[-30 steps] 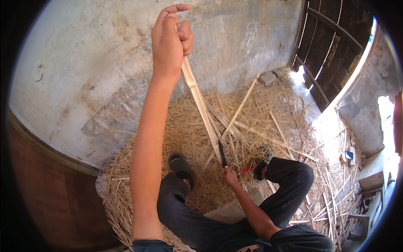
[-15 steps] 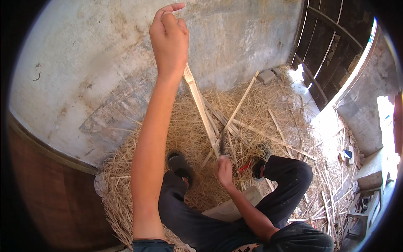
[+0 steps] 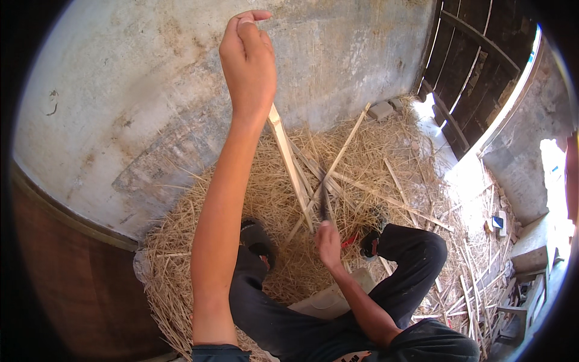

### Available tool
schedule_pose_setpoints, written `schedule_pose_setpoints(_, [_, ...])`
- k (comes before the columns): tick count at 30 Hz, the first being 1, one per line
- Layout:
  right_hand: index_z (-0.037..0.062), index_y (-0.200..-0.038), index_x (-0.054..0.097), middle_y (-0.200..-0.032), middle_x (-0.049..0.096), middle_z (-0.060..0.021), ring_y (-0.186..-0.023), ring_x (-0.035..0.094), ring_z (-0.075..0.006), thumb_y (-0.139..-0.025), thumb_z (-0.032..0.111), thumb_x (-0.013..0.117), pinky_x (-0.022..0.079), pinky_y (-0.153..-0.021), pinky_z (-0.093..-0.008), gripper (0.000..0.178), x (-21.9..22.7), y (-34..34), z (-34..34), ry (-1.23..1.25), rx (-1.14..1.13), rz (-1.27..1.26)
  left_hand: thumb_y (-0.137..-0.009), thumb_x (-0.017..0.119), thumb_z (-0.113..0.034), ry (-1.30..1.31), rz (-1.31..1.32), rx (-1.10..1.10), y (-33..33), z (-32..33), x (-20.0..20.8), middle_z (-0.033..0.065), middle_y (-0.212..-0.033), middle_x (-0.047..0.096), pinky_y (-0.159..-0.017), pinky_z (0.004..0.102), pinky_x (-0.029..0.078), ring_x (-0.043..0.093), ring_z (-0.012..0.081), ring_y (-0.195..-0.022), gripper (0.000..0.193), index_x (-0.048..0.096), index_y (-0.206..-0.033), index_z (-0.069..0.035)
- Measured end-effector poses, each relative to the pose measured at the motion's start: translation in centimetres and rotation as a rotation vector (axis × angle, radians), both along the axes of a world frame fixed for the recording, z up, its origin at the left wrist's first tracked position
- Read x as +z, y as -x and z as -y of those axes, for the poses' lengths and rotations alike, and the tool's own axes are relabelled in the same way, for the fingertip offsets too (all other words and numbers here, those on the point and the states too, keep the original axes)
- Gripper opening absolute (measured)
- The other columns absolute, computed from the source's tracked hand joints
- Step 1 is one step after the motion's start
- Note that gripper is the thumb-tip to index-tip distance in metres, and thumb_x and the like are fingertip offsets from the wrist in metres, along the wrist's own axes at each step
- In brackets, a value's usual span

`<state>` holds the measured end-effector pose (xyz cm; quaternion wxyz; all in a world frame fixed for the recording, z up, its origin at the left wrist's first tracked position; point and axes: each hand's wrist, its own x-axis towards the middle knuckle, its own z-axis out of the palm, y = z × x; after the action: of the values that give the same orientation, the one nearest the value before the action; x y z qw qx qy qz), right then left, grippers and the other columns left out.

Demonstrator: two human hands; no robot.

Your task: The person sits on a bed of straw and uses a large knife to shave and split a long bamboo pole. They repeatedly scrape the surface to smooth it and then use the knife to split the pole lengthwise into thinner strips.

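My left hand (image 3: 248,54) is raised high in front of the wall, its fingers curled. A long, pale split strip of bamboo or wood (image 3: 286,151) runs down from behind that wrist, and the hand appears closed on its upper end, which is hidden. The strip's lower end reaches down between my feet, just left of the knife. Low in the middle, my right hand (image 3: 328,246) is wrapped round the handle of a knife (image 3: 325,202). Its dark blade, smeared by motion, points up and away from me, a little to the right of the strip.
Straw and shavings (image 3: 289,277) cover the floor, with several loose strips (image 3: 350,142) crossing just ahead. A pale block (image 3: 338,295) sits between my legs. A stained wall (image 3: 151,72) stands ahead, a dark slatted wooden door (image 3: 476,60) at far right, a brown panel (image 3: 72,265) at left.
My right hand and the knife have moved slightly right, and the blade now stands apart from the pale strip. My left hand has dropped slightly and shifted right.
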<state>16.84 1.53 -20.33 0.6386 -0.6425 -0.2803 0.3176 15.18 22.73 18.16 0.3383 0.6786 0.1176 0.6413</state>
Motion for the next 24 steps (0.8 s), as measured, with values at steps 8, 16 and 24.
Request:
schedule_pose_setpoints(8, [0.0088, -0.086, 0.050, -0.067, 0.041, 0.0039, -0.055, 0.039, -0.0072, -0.111, 0.039, 0.045, 0.034, -0.050, -0.0283, 0.040, 2.8, -1.1, -0.5, -0.005, 0.038, -0.088, -0.108, 0.033, -0.020, 0.040, 0.005, -0.062, 0.3, 0.4, -0.2, -0.0052, -0.060, 0.030, -0.044, 0.0267, 0.023, 0.027, 0.0056, -0.049, 0.035, 0.059, -0.117, 0.003])
schedule_pose_setpoints(16, [0.0046, -0.082, 0.052, -0.066, 0.047, -0.0034, -0.055, 0.044, -0.0150, -0.110, 0.039, 0.045, 0.037, -0.054, -0.0341, 0.045, -6.4, -0.1, 0.2, 0.201, 0.175, -0.027, -0.108, 0.033, -0.020, 0.031, 0.015, -0.077, -0.1, 1.0, -0.1, -0.0057, -0.059, 0.027, -0.045, 0.0274, 0.021, 0.025, 0.0056, -0.048, 0.036, 0.059, -0.119, 0.002])
schedule_pose_setpoints(24, [0.0104, -0.088, 0.047, -0.068, 0.047, 0.0004, -0.047, 0.039, -0.0087, -0.112, 0.043, 0.042, 0.033, -0.044, -0.0283, 0.041, 2.4, -0.8, 0.8, -0.073, -0.029, -0.410, -0.108, 0.035, -0.023, 0.119, 0.014, -0.234, 1.8, 0.8, -0.1, -0.0060, -0.060, 0.023, -0.047, 0.0266, 0.018, 0.022, 0.0053, -0.050, 0.036, 0.059, -0.120, 0.001])
